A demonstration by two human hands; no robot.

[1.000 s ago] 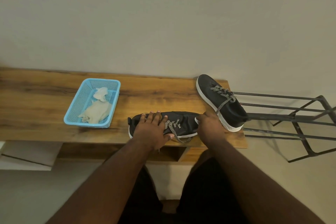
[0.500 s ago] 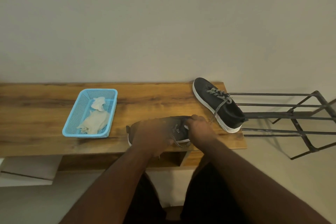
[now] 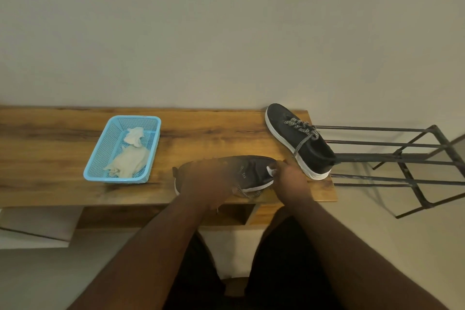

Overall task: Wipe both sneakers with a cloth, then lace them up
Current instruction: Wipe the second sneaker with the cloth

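Observation:
A black sneaker (image 3: 254,171) with a white sole lies near the front edge of the wooden table (image 3: 201,133), toe to the right, its speckled lace (image 3: 247,193) hanging loose over the near side. My left hand (image 3: 208,181) covers and grips its heel half. My right hand (image 3: 293,178) holds its toe end. A second black sneaker (image 3: 299,138), with its speckled lace threaded, stands at the table's right end. A pale cloth (image 3: 130,158) lies in a blue basket (image 3: 98,158) at the left.
A black metal rack (image 3: 402,158) stands right of the table, close to the second sneaker. A plain wall runs behind the table. Below the tabletop is an open shelf (image 3: 234,214). My legs in dark clothing are beneath the front edge.
The near sneaker has tipped so that its side and sole edge face me. My left hand has closed over it and my right hand has shifted to the toe. The camera has tilted slightly.

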